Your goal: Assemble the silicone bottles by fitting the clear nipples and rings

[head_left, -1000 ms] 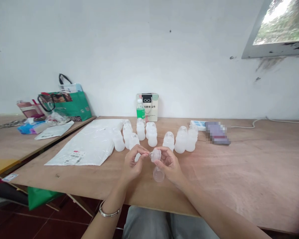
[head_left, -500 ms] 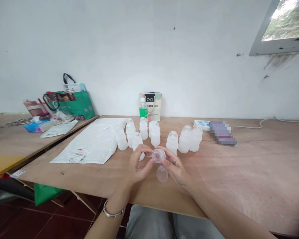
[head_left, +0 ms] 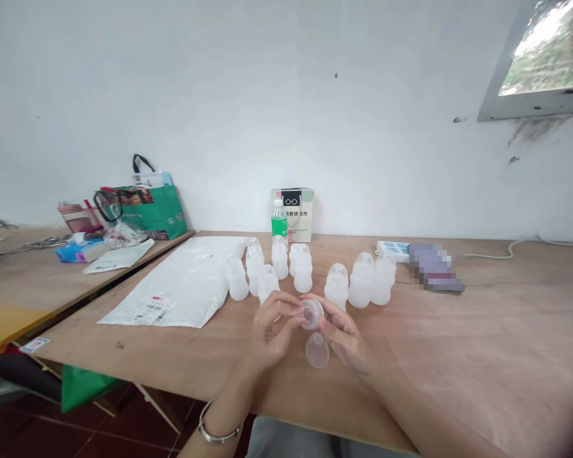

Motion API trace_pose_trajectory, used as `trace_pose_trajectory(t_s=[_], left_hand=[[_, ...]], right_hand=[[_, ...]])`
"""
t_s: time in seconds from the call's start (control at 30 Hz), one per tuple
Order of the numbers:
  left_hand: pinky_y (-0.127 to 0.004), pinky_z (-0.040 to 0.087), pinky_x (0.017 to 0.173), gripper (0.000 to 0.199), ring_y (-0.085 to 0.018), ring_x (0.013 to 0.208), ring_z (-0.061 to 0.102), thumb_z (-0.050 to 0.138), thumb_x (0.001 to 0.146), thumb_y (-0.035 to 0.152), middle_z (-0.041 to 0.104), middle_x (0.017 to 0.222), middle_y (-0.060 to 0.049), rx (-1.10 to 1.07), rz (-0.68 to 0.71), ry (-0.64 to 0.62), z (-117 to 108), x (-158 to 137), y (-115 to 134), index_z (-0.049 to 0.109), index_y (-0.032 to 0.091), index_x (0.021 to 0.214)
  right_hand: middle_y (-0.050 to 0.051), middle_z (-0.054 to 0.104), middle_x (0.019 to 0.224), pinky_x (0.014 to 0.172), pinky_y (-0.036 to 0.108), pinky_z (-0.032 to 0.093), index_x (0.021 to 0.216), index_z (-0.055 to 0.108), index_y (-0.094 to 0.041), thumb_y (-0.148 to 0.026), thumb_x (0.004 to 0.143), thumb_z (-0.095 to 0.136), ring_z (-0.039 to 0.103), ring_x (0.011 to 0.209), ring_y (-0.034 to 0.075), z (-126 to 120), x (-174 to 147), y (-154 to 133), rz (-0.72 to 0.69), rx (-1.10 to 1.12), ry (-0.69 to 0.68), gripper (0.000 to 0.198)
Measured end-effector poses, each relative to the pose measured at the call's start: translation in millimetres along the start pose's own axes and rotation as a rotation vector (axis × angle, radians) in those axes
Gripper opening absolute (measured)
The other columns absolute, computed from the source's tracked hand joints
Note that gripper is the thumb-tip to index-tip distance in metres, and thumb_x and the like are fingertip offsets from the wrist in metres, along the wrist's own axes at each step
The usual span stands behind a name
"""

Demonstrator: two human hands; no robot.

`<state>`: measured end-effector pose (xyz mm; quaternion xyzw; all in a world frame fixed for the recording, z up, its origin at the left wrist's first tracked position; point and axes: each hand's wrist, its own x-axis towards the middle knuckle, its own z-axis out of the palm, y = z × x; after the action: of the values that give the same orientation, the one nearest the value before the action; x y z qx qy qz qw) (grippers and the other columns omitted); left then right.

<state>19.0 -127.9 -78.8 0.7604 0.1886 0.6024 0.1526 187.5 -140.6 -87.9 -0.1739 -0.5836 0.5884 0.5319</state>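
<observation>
My left hand (head_left: pixel 275 331), with a bracelet at the wrist, closes thumb and fingertips on the left side of a translucent baby bottle nipple in its collar ring (head_left: pixel 312 314). From the right, my right hand (head_left: pixel 346 336) grips the ring's rim between thumb and fingers. Its round opening faces me; the nipple's tip is hidden by my left fingers. Just below, a clear dome cap (head_left: pixel 318 351) rests on the table. Beyond my hands stand several small white baby bottles with clear caps, among them a bottle (head_left: pixel 337 286) behind my right fingers and another bottle (head_left: pixel 268 283) behind my left.
A white plastic mailer (head_left: pixel 181 280) lies left on the wooden table (head_left: pixel 458 356). Against the wall stand a paper bag (head_left: pixel 302 216) and a green-labelled water bottle (head_left: pixel 279 224). A power strip (head_left: pixel 392 250) and a blurred-out purple object (head_left: pixel 434 267) are at right. The left table holds a green bag (head_left: pixel 160 210).
The view has tilted slightly, so everything sits lower in the picture. Both hands keep hold of the nipple and ring, which have turned a little; the dome cap stays on the table.
</observation>
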Motion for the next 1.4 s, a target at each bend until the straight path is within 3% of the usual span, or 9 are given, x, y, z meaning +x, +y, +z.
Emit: trace_pose_trajectory(t_s=[0.43,0.73,0.83,0.93,1.0,1.07,1.1,1.23,1.4], left_hand=[[-0.031,0.048,0.077,0.01,-0.017,0.089,0.06,0.056,0.085,0.01,0.06,0.093,-0.005,-0.199,-0.105,-0.008,-2.2,-5.3,-5.9,0.059,0.019,0.089],[-0.031,0.049,0.076,0.018,-0.017,0.087,0.061,0.056,0.084,0.011,0.063,0.095,-0.008,0.044,0.028,-0.044,-0.8,-6.6,-2.0,0.06,0.018,0.1],[-0.033,0.048,0.079,0.02,-0.019,0.091,0.06,0.052,0.086,0.015,0.063,0.097,-0.009,0.097,0.071,0.056,-7.5,8.1,10.7,0.058,0.018,0.105],[-0.031,0.047,0.075,0.014,-0.017,0.085,0.059,0.048,0.089,0.018,0.064,0.089,-0.006,0.252,0.101,0.138,-19.3,53.9,25.1,0.059,0.018,0.098],[-0.031,0.047,0.077,0.018,-0.017,0.085,0.06,0.043,0.092,0.022,0.065,0.09,-0.006,0.521,-0.022,-0.059,-25.9,98.6,26.4,0.06,0.017,0.093],[-0.033,0.045,0.088,0.03,-0.018,0.1,0.058,0.032,0.095,0.019,0.064,0.109,-0.008,0.824,-0.215,-0.552,-29.4,145.1,16.9,0.061,0.018,0.101],[-0.032,0.046,0.088,0.025,-0.019,0.1,0.059,0.039,0.092,0.017,0.064,0.11,-0.007,0.85,-0.26,-0.681,-29.7,166.0,8.6,0.063,0.018,0.099],[-0.033,0.051,0.08,0.014,-0.02,0.09,0.063,0.063,0.079,0.015,0.067,0.099,-0.006,0.922,-0.409,-0.99,-19.7,218.3,-31.9,0.066,0.016,0.093],[-0.042,0.053,0.086,0.033,-0.021,0.102,0.06,0.054,0.09,0.033,0.058,0.119,-0.009,0.98,-0.506,-1.205,7.2,221.2,-65.4,0.054,0.016,0.119]], right_hand=[[-0.001,0.065,0.102,0.087,0.025,0.044,0.118,0.059,-0.033,-0.039,0.087,0.062,0.06,0.093,0.013,5.4,1.7,-6.6,-0.021,-0.001,-0.07,0.032],[-0.002,0.058,0.094,0.073,0.021,0.044,0.106,0.052,-0.03,-0.033,0.083,0.067,0.055,0.084,0.011,5.6,-1.4,-8.2,-0.096,-0.113,-0.01,0.028],[-0.003,0.054,0.088,0.068,0.021,0.042,0.102,0.047,-0.03,-0.031,0.083,0.066,0.052,0.077,0.011,3.8,-1.9,-3.9,-0.146,-0.179,0.031,0.027],[-0.001,0.052,0.094,0.073,0.024,0.043,0.112,0.045,-0.031,-0.031,0.086,0.06,0.051,0.081,0.013,0.4,-3.6,0.8,-0.198,-0.321,0.106,0.03],[0.002,0.051,0.101,0.077,0.027,0.043,0.115,0.046,-0.03,-0.03,0.088,0.057,0.051,0.086,0.015,-2.3,-4.6,3.1,-0.225,-0.412,0.112,0.029],[0.003,0.052,0.101,0.079,0.028,0.044,0.112,0.048,-0.029,-0.03,0.089,0.054,0.052,0.088,0.016,-4.6,-4.9,4.4,-0.244,-0.456,0.104,0.023],[0.002,0.053,0.1,0.079,0.028,0.044,0.109,0.049,-0.029,-0.03,0.089,0.054,0.052,0.088,0.016,-5.4,-4.6,4.7,-0.251,-0.461,0.108,0.021],[0.003,0.056,0.097,0.078,0.028,0.044,0.106,0.049,-0.027,-0.032,0.088,0.056,0.054,0.087,0.017,-6.0,-2.5,5.1,-0.253,-0.446,0.146,0.02],[0.003,0.057,0.092,0.072,0.028,0.044,0.103,0.051,-0.024,-0.037,0.086,0.059,0.054,0.081,0.017,-3.6,-1.9,4.7,-0.253,-0.421,0.182,0.022]])
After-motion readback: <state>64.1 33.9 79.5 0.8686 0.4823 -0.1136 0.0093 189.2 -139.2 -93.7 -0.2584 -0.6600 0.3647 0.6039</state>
